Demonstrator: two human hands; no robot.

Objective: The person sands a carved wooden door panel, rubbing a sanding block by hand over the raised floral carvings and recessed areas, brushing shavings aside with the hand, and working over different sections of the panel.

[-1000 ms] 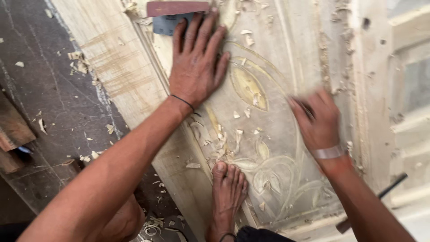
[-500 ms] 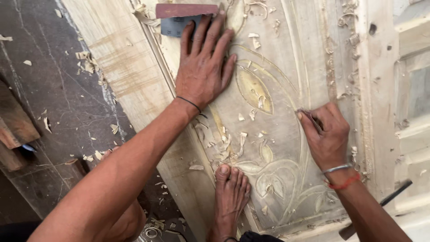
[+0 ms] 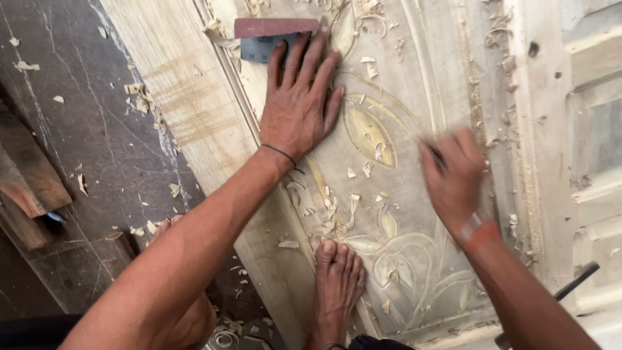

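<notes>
A large pale wooden door panel (image 3: 181, 97) with carved leaf and scroll patterns lies flat on the floor. My left hand (image 3: 299, 104) rests palm down on the carving, fingers spread, a thin black band at its wrist. My right hand (image 3: 453, 178) is blurred with motion over the carving to the right and grips a thin dark tool, mostly hidden. A bracelet sits on its wrist. My bare foot (image 3: 337, 285) presses on the panel near the lower carved scrolls.
A folded piece of sandpaper (image 3: 272, 35) lies on the panel just beyond my left fingertips. Wood shavings (image 3: 337, 207) litter the carving and the dark stone floor (image 3: 84, 149). Wooden blocks (image 3: 29, 178) lie at the left. A dark handle (image 3: 576, 279) pokes out at lower right.
My right hand has shifted up and slightly left across the carving and is now blurred. My left hand and my foot stay planted on the panel.
</notes>
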